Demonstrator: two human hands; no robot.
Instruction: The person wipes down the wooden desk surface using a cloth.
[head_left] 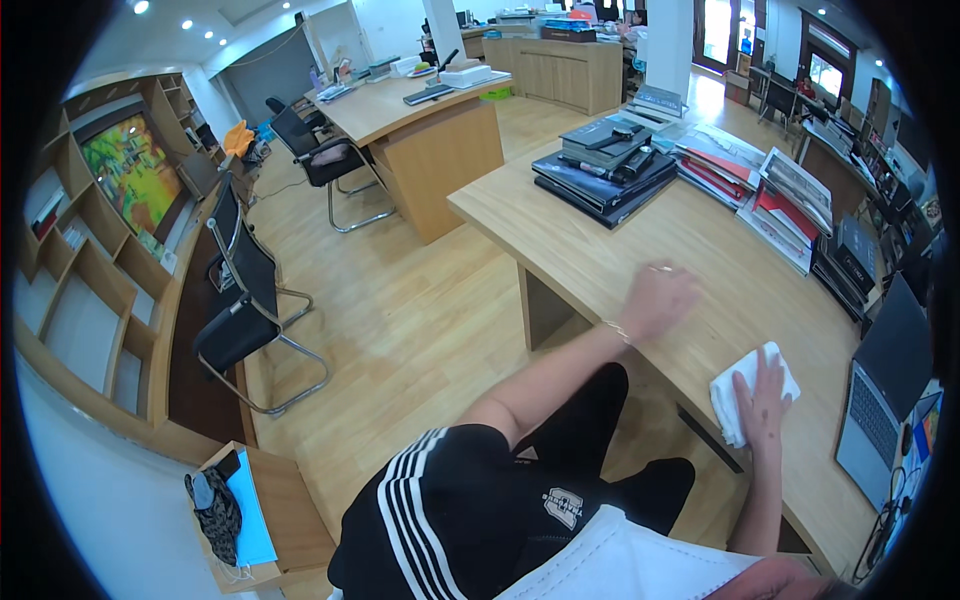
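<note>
My right hand holds a folded white cloth down against the wooden desk, its thumb and fingers spread over the top. Farther left, my left hand is over the desk's near edge, with a bracelet at the wrist and a ring on one finger. It is smeared by motion, and its fingers look bent. Nothing shows in it, but whether it touches the desk I cannot tell. An open laptop stands to the right of the cloth.
Dark folders and boxes are stacked at the desk's far left corner. Beside them lie piles of papers and red folders. Cables lie near the laptop. Black chairs and another desk stand to the left. Shelves line the wall.
</note>
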